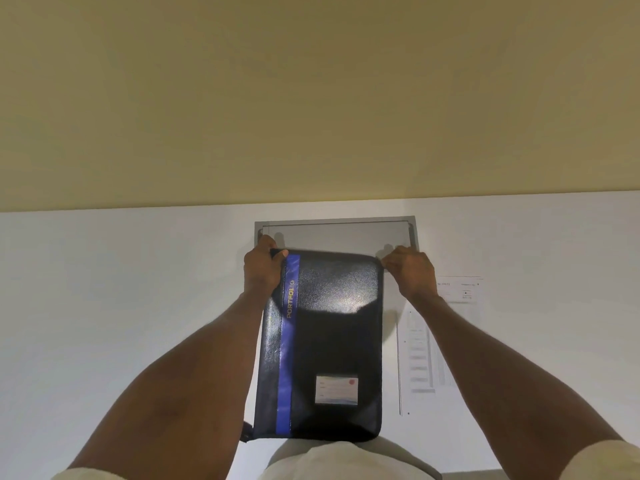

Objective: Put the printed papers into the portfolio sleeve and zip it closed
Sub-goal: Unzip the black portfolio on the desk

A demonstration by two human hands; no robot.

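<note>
Between the two hands, on the white bench [121, 306], lies the portfolio sleeve [329, 341], a black, leather-look case with rounded corners and a faint shine across its upper face. A blue stripe [287, 344] runs the length of it on the side nearer the left hand, with the word PORTFOLIO printed in gold along the black just beside the stripe. Down toward the person's body, away from both hands, a small pale label card [336, 390] sits in a window on the front. A short dark tab [246, 432] sticks out at the near corner on the left hand's side. The left hand [261, 268] is closed on the far corner of the sleeve, thumb on top and fingers curled over the edge. The right hand [410, 270] pinches at the opposite far corner with thumb and fingertips drawn together; what exactly sits between them is too small to tell. Just beyond both hands, a grey panel [336, 233] is set flat into the bench, and the sleeve's far edge overlaps it. Under and outside the right forearm lie the printed papers [429, 344], white sheets with faint grey text, flat on the bench just beside the sleeve. A yellowish wall [311, 98] rises behind the bench.
</note>
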